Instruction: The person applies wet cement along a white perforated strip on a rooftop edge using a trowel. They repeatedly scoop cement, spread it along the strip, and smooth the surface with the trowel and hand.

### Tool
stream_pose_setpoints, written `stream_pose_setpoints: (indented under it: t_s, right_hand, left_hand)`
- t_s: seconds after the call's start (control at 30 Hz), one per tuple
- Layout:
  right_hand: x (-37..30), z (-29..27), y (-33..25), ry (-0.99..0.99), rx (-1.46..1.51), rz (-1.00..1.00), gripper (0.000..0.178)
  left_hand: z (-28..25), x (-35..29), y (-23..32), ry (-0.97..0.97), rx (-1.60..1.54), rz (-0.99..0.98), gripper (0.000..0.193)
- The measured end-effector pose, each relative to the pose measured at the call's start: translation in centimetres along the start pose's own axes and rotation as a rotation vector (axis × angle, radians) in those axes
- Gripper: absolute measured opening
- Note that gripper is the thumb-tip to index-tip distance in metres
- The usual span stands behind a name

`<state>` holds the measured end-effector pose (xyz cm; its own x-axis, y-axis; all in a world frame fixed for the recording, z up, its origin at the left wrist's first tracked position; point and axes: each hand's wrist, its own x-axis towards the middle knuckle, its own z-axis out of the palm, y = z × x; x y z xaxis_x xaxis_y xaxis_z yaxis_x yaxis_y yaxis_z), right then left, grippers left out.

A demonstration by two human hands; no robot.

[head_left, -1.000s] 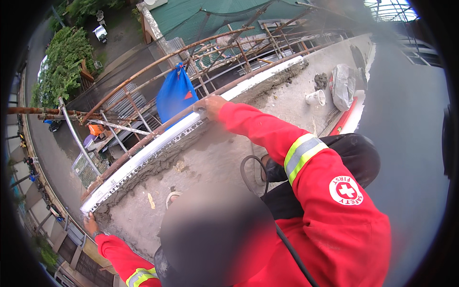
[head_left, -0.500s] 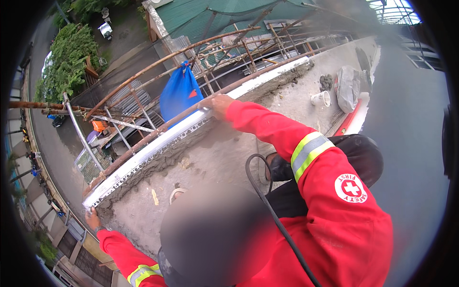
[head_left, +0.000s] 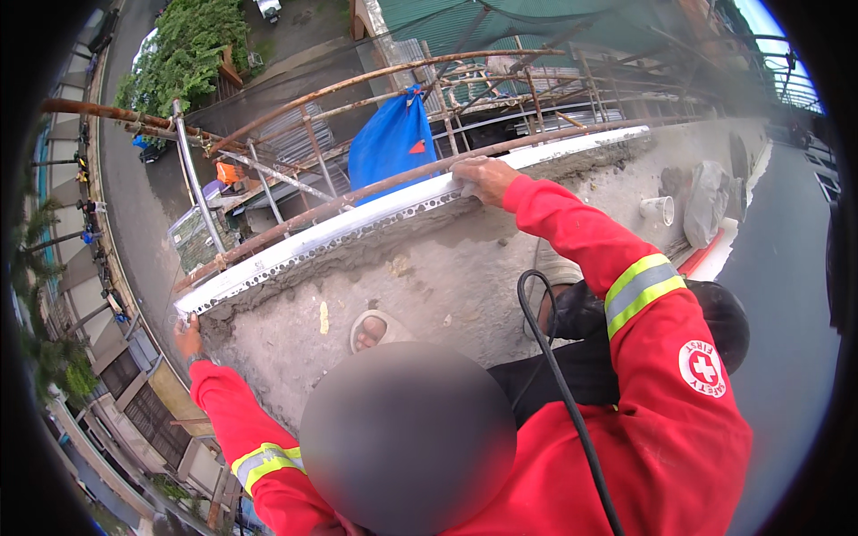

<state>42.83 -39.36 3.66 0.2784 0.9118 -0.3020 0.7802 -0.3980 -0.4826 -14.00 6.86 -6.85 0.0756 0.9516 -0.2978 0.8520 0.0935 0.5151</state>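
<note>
A long white perforated corner bead (head_left: 331, 234) runs along the outer edge of a concrete ledge, with rough wet mortar (head_left: 295, 272) beneath and beside its row of holes. My left hand (head_left: 189, 338) pinches the bead's left end. Farther along, near its middle, my right hand (head_left: 485, 179) rests on the bead with curled fingers closed at its edge; part of the grip is hidden. Past the right hand, white edging (head_left: 581, 146) continues along the ledge to the right.
Rusty scaffold pipes (head_left: 313, 213) run just outside the edge, with a blue tarp (head_left: 391, 143) hanging beyond and a street far below. A white bucket (head_left: 658, 210) and a plastic sack (head_left: 706, 204) stand at right. My sandalled foot (head_left: 370, 334) and a black cable (head_left: 572, 411) are close by.
The view has turned, so the ledge and scaffold sit farther right. My right hand's fingers look more curled on the bead; my left hand stays at its end.
</note>
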Motion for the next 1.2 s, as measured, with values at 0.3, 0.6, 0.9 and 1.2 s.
stream_pose_setpoints:
  t_s: [0.3, 0.6, 0.9, 1.2]
  right_hand:
    - [0.5, 0.4, 0.5, 0.016, -0.05, -0.066, 0.032]
    - [0.5, 0.9, -0.1, 0.045, -0.091, -0.043, 0.024]
    - [0.5, 0.2, -0.7, -0.006, -0.118, -0.019, 0.023]
    - [0.4, 0.6, -0.4, 0.017, -0.085, -0.013, 0.022]
  left_hand:
    - [0.0, 0.5, -0.6, 0.017, 0.062, 0.01, 0.07]
    - [0.6, 0.8, -1.3, 0.076, -0.035, 0.048, 0.07]
    - [0.1, -10.2, 17.0, 0.485, 0.219, 0.419, 0.065]
    - [13.9, -25.3, 43.3, -0.742, 0.574, 1.203, 0.059]
